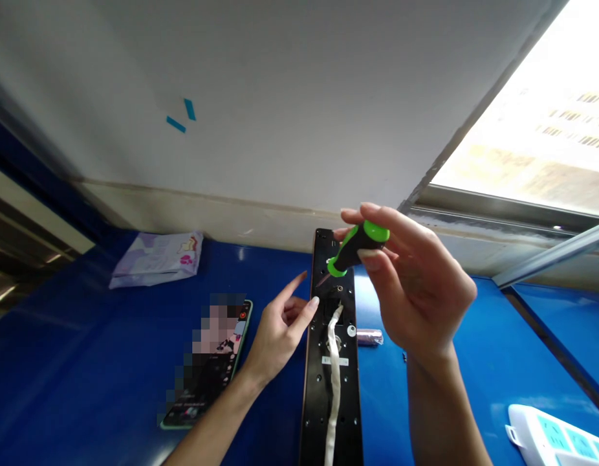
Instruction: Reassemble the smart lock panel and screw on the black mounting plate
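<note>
A long black lock panel point(321, 388) lies lengthwise on the blue table point(86, 362), with a white wrapped cable point(334, 375) running along its middle. My right hand point(416, 291) is closed around a green and black screwdriver point(358, 246), held tilted above the panel's far end. My left hand point(280, 327) rests beside the panel's left edge, fingers spread, the fingertips touching the edge of the panel. It holds nothing.
A phone point(207, 366) with a lit screen lies left of the panel. A pastel tissue pack point(156, 259) sits at the back left by the wall. A small silvery cylinder point(370, 336) lies right of the panel. A white power strip point(561, 437) is at the bottom right.
</note>
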Demonstrator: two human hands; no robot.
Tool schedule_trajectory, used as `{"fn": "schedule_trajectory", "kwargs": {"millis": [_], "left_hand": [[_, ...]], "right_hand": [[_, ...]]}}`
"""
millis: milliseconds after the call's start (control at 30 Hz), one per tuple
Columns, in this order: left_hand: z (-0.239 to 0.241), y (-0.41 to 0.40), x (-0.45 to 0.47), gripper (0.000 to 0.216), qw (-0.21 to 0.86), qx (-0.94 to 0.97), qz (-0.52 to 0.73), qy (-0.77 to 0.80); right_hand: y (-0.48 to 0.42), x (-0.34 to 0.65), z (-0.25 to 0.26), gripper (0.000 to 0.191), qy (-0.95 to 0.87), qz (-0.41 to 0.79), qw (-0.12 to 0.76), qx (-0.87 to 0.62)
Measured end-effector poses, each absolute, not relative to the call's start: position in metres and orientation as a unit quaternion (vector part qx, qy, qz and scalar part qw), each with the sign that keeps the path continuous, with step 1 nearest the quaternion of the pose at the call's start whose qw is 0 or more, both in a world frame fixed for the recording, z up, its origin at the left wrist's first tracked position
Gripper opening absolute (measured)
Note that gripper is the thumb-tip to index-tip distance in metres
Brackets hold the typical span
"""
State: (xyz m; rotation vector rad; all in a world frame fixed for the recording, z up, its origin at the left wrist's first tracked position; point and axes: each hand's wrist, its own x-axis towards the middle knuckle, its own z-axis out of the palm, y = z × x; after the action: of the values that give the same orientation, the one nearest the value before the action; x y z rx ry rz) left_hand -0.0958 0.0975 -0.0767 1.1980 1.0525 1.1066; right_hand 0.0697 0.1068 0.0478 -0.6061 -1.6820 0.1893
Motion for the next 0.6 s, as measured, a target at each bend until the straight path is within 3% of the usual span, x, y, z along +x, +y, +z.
{"fn": "schedule_trajectory", "kwargs": {"millis": [200,400,600], "left_hand": [[-0.085,0.101,-0.095,0.063,0.561,0.519,0.469,0.443],[-0.084,0.101,-0.087,0.055,0.621,0.478,0.477,0.398],[-0.084,0.101,-0.083,0.056,0.626,0.481,0.477,0.385]], "right_hand": [[0.112,0.068,0.045,0.030,-0.705,0.028,0.649,-0.286],[0.109,0.076,0.046,0.044,-0.745,0.111,0.600,-0.270],[0.109,0.075,0.048,0.038,-0.715,-0.004,0.618,-0.327]]}}
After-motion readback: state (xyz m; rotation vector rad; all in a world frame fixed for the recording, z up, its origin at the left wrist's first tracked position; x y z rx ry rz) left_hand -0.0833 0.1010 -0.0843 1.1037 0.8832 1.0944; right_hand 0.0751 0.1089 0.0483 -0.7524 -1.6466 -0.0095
